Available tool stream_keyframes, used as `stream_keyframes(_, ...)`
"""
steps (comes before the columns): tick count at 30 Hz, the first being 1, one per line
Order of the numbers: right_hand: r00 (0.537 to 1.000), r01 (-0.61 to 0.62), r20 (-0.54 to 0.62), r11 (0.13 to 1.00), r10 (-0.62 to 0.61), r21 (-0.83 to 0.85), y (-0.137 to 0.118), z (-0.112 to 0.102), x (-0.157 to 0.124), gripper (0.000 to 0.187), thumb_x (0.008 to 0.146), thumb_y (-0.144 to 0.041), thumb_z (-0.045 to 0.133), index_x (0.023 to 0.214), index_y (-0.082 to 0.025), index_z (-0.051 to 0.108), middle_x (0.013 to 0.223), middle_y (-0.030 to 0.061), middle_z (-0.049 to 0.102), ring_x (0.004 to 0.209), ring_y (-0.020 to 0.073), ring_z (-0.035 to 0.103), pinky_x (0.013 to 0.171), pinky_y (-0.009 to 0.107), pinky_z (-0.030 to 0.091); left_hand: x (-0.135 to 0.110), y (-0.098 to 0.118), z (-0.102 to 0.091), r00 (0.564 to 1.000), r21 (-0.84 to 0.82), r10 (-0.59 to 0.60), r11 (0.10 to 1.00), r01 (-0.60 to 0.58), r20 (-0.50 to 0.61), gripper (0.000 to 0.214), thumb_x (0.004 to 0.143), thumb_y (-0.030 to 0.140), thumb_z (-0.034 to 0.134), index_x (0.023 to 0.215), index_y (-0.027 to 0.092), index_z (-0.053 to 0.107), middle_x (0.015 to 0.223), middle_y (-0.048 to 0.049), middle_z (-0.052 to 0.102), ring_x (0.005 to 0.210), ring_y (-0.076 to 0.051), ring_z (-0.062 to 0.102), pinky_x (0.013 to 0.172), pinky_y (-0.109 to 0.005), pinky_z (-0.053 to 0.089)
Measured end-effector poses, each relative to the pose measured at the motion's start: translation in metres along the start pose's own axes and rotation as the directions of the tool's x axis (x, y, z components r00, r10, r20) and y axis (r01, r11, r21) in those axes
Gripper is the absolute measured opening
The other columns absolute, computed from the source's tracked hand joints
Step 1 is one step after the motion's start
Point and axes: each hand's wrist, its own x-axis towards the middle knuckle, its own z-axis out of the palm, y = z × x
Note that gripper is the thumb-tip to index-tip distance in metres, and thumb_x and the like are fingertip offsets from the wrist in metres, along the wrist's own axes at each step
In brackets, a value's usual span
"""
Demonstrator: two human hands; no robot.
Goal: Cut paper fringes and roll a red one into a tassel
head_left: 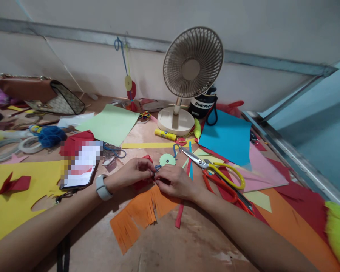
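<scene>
My left hand, with a grey watch on its wrist, is closed in a pinch. My right hand is closed too, and the fingertips of both meet over the table. A bit of dark blue yarn shows at the fingertips; its ends are hidden by the fingers. Just beyond them lies a pale green scalloped paper disc with a dark centre. An orange fringed paper strip lies under and in front of my hands, its cut fringe toward me. Red paper peeks out behind my left hand.
Yellow-handled scissors and red-handled scissors lie right of my hands. A fan stands behind, a glue stick before it. At left are a phone, blue yarn ball and yellow paper; blue paper lies right.
</scene>
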Motion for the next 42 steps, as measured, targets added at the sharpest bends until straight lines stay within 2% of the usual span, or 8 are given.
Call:
stream_keyframes(4,1.0,-0.008,-0.004,1.0,0.008,0.002,-0.0001,0.0006,-0.0005,0.012,0.081,-0.012,0.054,0.084,-0.017,0.064,0.081,0.0056,0.069,0.079,0.0184,0.062,0.071,0.028,0.047,-0.0013,0.0012,-0.0001,0.999,0.059,-0.026,0.998,0.028,-0.043,0.011,0.069,0.018,0.062,0.078,0.014,0.068,0.068,-0.0018,0.066,0.062,-0.013,0.058,0.061,-0.025,0.043)
stream_keyframes(8,1.0,0.013,-0.017,1.0,-0.013,-0.003,-0.0006,0.0004,-0.0005,0.011,0.081,-0.013,0.054,0.083,-0.017,0.064,0.08,0.0057,0.069,0.076,0.0182,0.061,0.069,0.028,0.047,-0.0015,0.0011,0.0005,0.998,0.047,-0.046,0.998,0.048,-0.054,0.013,0.069,0.018,0.062,0.077,0.013,0.07,0.06,-0.0001,0.062,0.055,-0.012,0.055,0.056,-0.024,0.041)
stream_keyframes(14,1.0,0.011,0.0,1.0,-0.011,0.008,-0.002,-0.002,0.0005,0.013,0.082,-0.012,0.053,0.083,-0.018,0.064,0.079,0.0056,0.068,0.077,0.0182,0.061,0.07,0.028,0.047,0.0002,-0.0018,0.0,0.994,0.062,-0.06,0.996,0.066,-0.095,0.016,0.067,0.02,0.066,0.08,0.013,0.071,0.069,-0.0026,0.067,0.06,-0.013,0.058,0.056,-0.024,0.042)
stream_keyframes(18,1.0,0.023,0.014,0.999,-0.023,0.026,-0.0009,-0.0018,0.0004,0.013,0.082,-0.012,0.053,0.083,-0.017,0.065,0.079,0.0056,0.068,0.077,0.0179,0.061,0.07,0.028,0.048,0.0007,-0.0021,-0.0001,0.994,0.068,-0.064,0.995,0.07,-0.091,0.015,0.067,0.017,0.065,0.081,0.013,0.071,0.068,-0.0028,0.067,0.059,-0.013,0.058,0.056,-0.024,0.043)
stream_keyframes(23,1.0,0.021,0.006,0.997,-0.022,0.069,-0.0005,-0.0019,0.0001,0.014,0.079,-0.01,0.054,0.083,-0.019,0.064,0.079,0.0052,0.068,0.078,0.018,0.062,0.07,0.028,0.048,0.0015,-0.003,0.0006,0.995,-0.001,-0.063,0.998,0.063,-0.073,0.012,0.068,0.014,0.065,0.078,0.013,0.071,0.069,-0.0025,0.069,0.06,-0.012,0.06,0.06,-0.025,0.046)
stream_keyframes(29,0.989,-0.105,-0.097,0.989,0.115,0.104,-0.0047,-0.0051,0.0005,0.012,0.074,-0.01,0.056,0.08,-0.017,0.063,0.073,0.0041,0.064,0.068,0.0159,0.057,0.063,0.026,0.045,0.0018,-0.0055,-0.0003,0.997,-0.004,-0.055,0.998,0.055,-0.048,0.015,0.07,0.016,0.066,0.083,0.012,0.071,0.075,-0.0056,0.071,0.065,-0.013,0.063,0.065,-0.026,0.047)
stream_keyframes(42,0.963,-0.229,-0.116,0.965,0.244,0.13,-0.0059,-0.006,0.0029,0.011,0.076,-0.01,0.055,0.082,-0.016,0.061,0.07,0.002,0.062,0.066,0.0141,0.054,0.061,0.023,0.041,0.0025,-0.0073,-0.0015,0.996,-0.079,-0.082,0.994,0.078,-0.048,0.021,0.069,0.018,0.072,0.087,0.013,0.063,0.074,-0.0032,0.068,0.067,-0.013,0.063,0.066,-0.027,0.047)
